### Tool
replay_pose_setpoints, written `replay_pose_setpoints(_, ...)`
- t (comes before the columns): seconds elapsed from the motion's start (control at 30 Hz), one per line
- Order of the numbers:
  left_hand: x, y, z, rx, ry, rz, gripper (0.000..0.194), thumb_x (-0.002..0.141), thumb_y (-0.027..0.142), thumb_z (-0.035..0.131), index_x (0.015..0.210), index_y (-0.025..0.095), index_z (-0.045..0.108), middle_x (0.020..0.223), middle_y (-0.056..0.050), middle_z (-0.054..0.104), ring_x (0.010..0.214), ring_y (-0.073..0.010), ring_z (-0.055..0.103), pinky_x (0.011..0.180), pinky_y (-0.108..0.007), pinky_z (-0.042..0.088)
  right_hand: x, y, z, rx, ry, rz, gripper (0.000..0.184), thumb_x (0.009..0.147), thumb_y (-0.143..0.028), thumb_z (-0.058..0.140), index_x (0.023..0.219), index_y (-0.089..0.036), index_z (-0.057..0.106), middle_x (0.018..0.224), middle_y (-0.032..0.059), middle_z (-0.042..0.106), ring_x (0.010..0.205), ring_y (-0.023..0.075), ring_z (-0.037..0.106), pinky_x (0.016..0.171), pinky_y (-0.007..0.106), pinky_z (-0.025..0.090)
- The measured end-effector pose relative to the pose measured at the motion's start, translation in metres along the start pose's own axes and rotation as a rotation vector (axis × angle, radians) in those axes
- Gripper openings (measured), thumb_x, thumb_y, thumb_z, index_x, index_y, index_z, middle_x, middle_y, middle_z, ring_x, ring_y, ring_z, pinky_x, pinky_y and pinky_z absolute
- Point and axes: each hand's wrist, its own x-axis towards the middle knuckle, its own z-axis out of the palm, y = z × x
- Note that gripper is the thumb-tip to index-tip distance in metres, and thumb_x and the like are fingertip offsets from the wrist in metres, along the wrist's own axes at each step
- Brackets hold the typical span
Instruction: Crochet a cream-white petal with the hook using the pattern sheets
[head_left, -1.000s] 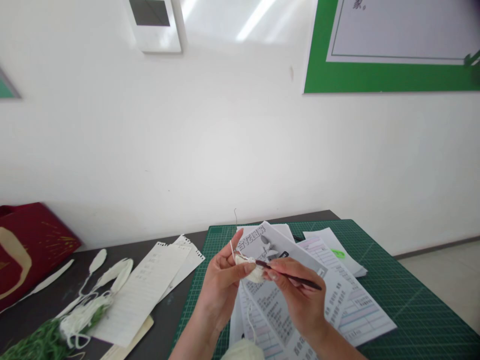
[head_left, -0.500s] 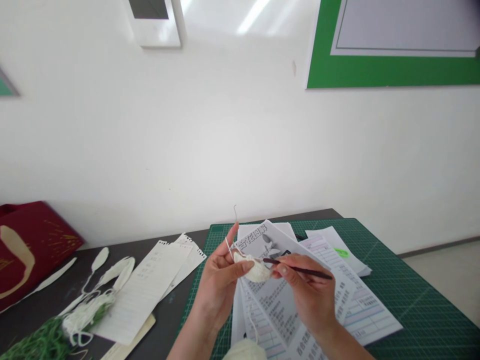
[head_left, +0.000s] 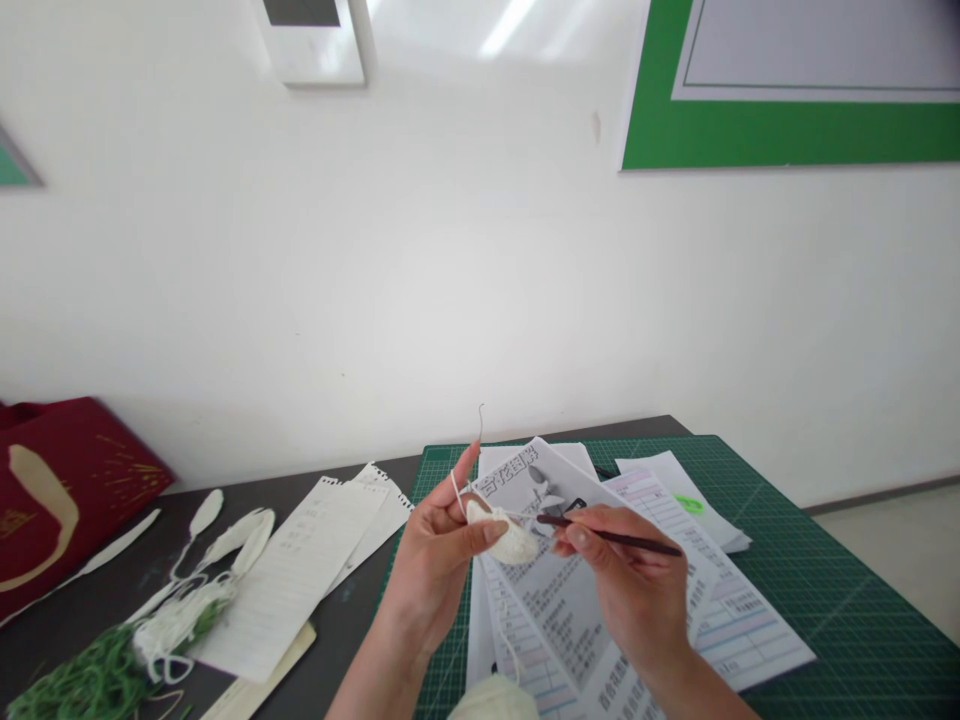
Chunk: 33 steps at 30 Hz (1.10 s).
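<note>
My left hand [head_left: 437, 540] pinches a small cream crocheted piece [head_left: 514, 543] between thumb and fingers. A strand of cream yarn [head_left: 457, 490] runs over its raised index finger. In my right hand [head_left: 630, 570] is a dark brown crochet hook [head_left: 637, 541], held like a pen. The hook's tip points left, just above the right part of the piece, and a strand stretches from it toward the left hand. Below the hands sits a ball of cream yarn [head_left: 495, 700], partly cut off by the bottom edge, with a strand rising from it.
Printed sheets [head_left: 555, 610] lie under my hands on a green cutting mat [head_left: 810, 560]. A lime-green clip [head_left: 688, 505] rests on paper at the right. To the left are handwritten pages [head_left: 277, 570], white crocheted petals [head_left: 240, 540], green yarn [head_left: 90, 675] and a red bag [head_left: 75, 490].
My right hand with the crochet hook has drawn away to the right, and the strand between hook and piece is longer. The left hand still holds the piece. The view has shifted slightly.
</note>
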Motion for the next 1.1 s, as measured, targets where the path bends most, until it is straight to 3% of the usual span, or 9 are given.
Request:
replay_pose_setpoints(0.37, 0.002, 0.003, -0.008, -0.096, -0.122, -0.121, 0.060, 0.059, 0.005, 0.077, 0.116, 0.023, 0.069, 0.060, 0.002, 0.066, 0.054, -0.0107, 0.057, 0.057, -0.021, 0.043, 0.005, -0.002, -0.006, 0.001, -0.086, -0.013, 0.014, 0.077, -0.014, 0.073, 0.085, -0.025, 0.075, 0.072, 0.0012, 0.075, 0.061, 0.0159, 0.068, 0.057, 0.028, 0.056)
replay_pose_setpoints(0.57, 0.002, 0.005, -0.007, -0.092, -0.173, -0.189, 0.060, 0.056, 0.005, 0.076, 0.114, 0.023, 0.070, 0.064, -0.002, 0.070, 0.060, -0.0158, 0.062, 0.061, -0.025, 0.045, 0.012, -0.008, -0.012, 0.013, -0.147, 0.006, 0.014, 0.075, -0.015, 0.073, 0.083, -0.026, 0.076, 0.070, 0.0013, 0.074, 0.059, 0.0173, 0.068, 0.055, 0.029, 0.056)
replay_pose_setpoints(0.8, 0.000, 0.007, -0.007, -0.048, -0.201, -0.212, 0.057, 0.053, 0.006, 0.078, 0.107, 0.021, 0.074, 0.059, -0.001, 0.068, 0.057, -0.0147, 0.061, 0.062, -0.024, 0.044, 0.020, -0.014, -0.015, 0.108, -0.142, 0.107, 0.004, 0.073, -0.023, 0.077, 0.077, -0.022, 0.076, 0.063, 0.0017, 0.072, 0.055, 0.0163, 0.066, 0.052, 0.028, 0.054)
replay_pose_setpoints(0.87, -0.002, 0.006, -0.004, 0.015, -0.195, -0.165, 0.055, 0.053, 0.006, 0.079, 0.105, 0.022, 0.075, 0.059, -0.001, 0.068, 0.058, -0.0150, 0.060, 0.064, -0.026, 0.045, 0.023, -0.015, -0.014, 0.179, -0.121, 0.222, 0.008, 0.073, -0.027, 0.076, 0.071, -0.019, 0.075, 0.058, 0.0020, 0.070, 0.049, 0.0143, 0.064, 0.048, 0.024, 0.052)
replay_pose_setpoints(1.0, -0.006, -0.002, 0.003, 0.185, -0.056, 0.127, 0.046, 0.058, 0.010, 0.080, 0.102, 0.025, 0.076, 0.058, 0.002, 0.063, 0.063, -0.0167, 0.058, 0.075, -0.033, 0.047, 0.026, -0.011, -0.009, 0.305, -0.087, 0.513, 0.021, 0.076, -0.033, 0.073, 0.069, -0.014, 0.073, 0.052, 0.0022, 0.068, 0.040, 0.0108, 0.061, 0.040, 0.018, 0.049)
replay_pose_setpoints(1.1, -0.006, -0.013, 0.004, 0.292, -0.048, 0.277, 0.043, 0.062, 0.012, 0.079, 0.102, 0.029, 0.075, 0.060, 0.001, 0.062, 0.075, -0.0196, 0.059, 0.087, -0.036, 0.044, 0.024, -0.006, -0.005, 0.385, -0.066, 0.651, 0.019, 0.075, -0.031, 0.075, 0.070, -0.013, 0.072, 0.054, 0.0017, 0.070, 0.042, 0.0094, 0.062, 0.041, 0.015, 0.051)
